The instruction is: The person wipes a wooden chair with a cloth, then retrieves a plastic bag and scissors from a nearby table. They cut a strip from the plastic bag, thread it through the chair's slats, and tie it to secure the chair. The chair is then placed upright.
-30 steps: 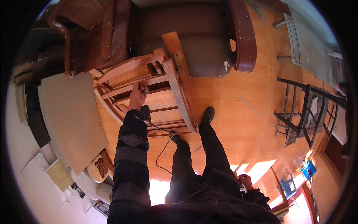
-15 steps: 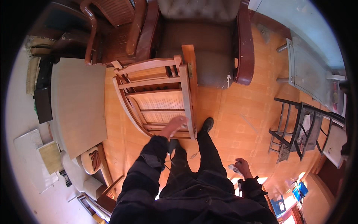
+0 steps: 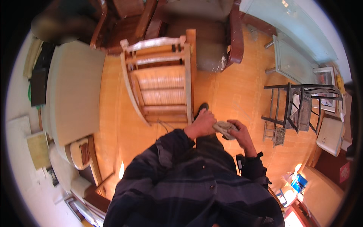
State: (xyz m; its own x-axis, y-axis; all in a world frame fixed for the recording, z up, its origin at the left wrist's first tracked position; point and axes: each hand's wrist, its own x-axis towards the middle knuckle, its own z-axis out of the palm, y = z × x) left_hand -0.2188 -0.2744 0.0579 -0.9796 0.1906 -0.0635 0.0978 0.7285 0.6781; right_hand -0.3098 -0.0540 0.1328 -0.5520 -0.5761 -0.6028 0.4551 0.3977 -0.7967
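Your left hand (image 3: 202, 125) has come off the chair (image 3: 160, 81) & back to your waist, where it meets your right hand (image 3: 242, 136). Both now grip a grey pad (image 3: 225, 128), prob. a cloth or sanding sheet, can't tell which; left pinches one edge, right cups it from below. Chair lies tipped on the floor (image 3: 234, 90) just ahead of your shoe (image 3: 200, 109), untouched. Looks like you're refolding the pad, w/ rubbing paused. Thin cord (image 3: 164, 126) trails by the chair's near end.
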